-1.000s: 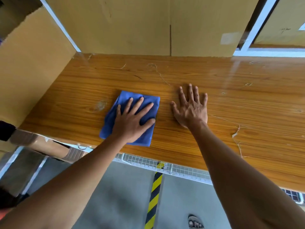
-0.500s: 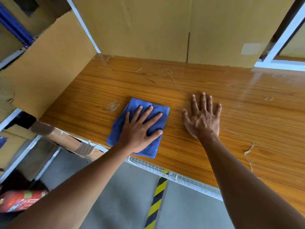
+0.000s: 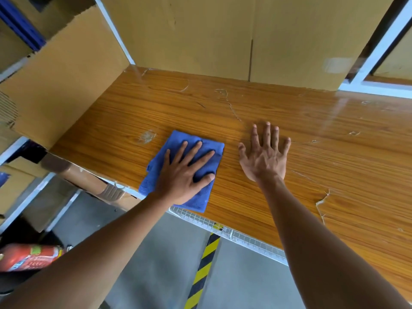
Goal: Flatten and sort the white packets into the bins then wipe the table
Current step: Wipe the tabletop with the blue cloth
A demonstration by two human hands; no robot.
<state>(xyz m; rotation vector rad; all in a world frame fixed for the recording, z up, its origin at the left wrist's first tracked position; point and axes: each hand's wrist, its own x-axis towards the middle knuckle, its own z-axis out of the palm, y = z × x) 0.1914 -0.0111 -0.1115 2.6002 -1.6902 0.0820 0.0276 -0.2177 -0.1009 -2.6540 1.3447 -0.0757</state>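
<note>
left hand (image 3: 182, 175) fingers spread, pressing blue cloth (image 3: 178, 141); right hand (image 3: 264, 159) fingers spread on table (image 3: 334, 152)

From my feed I can read no text here. The only printed surface is on the red cylinder (image 3: 29, 256) lying on the floor, down and to the left of the counter (image 3: 289, 152): it carries a green patch and a white-and-blue label, but the print is too blurred to make out. A pale sticker (image 3: 336, 64) on the cardboard wall behind the counter looks blank. The yellow-and-black hazard stripe (image 3: 201, 270) on the floor carries no lettering.
</note>
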